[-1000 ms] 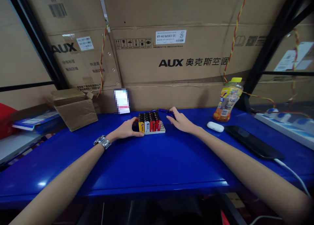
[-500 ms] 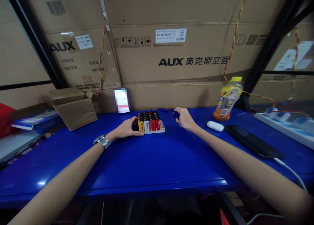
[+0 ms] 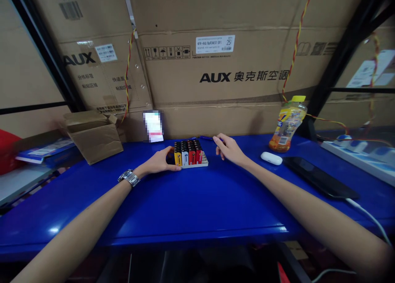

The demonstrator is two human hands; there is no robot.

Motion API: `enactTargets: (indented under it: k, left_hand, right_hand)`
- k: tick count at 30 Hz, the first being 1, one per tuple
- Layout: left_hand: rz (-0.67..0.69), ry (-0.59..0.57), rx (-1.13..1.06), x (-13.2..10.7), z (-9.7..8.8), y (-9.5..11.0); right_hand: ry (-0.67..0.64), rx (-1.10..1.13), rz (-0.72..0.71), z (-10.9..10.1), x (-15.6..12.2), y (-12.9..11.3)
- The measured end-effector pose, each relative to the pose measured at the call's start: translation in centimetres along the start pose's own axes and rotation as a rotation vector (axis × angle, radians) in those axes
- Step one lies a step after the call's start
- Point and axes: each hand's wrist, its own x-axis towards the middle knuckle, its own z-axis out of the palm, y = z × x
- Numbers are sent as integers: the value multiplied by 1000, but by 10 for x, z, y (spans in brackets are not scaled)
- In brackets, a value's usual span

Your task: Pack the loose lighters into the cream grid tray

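Observation:
A small white tray (image 3: pixel 202 165) carries rows of upright lighters (image 3: pixel 188 157) with black tops, the front ones yellow, white and red. My left hand (image 3: pixel 160 160) grips the tray's left end, its thumb at the front corner and its fingers behind. The tray's right end has bare slots. To the right of the tray, my right hand (image 3: pixel 227 148) is closed, with a blue lighter partly hidden between its thumb and fingers. Just left of those fingertips, another blue lighter (image 3: pixel 205 137) lies by the back wall, hard to make out against the blue table.
On the blue table (image 3: pixel 197 204), an open cardboard box (image 3: pixel 95 139) and a lit phone (image 3: pixel 153 126) stand at back left. To the right are a drink bottle (image 3: pixel 286 124), a white earbud case (image 3: pixel 271 158), a black phone (image 3: pixel 319 178) on a cable and a power strip (image 3: pixel 361 159).
My right hand has shifted slightly left and turned, so the blue lighter in it shows less. My left hand and the tray have stayed in place.

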Motion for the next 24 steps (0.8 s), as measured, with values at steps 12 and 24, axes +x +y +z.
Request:
enactTargets:
  k: [12, 24]
  left_hand:
    - [70, -77, -49, -3, -4, 10]
    - [57, -76, -54, -2, -2, 6]
  right_hand:
    - [-26, 74, -114, 9, -2, -15]
    - [-123, -146, -199, 13, -1, -2]
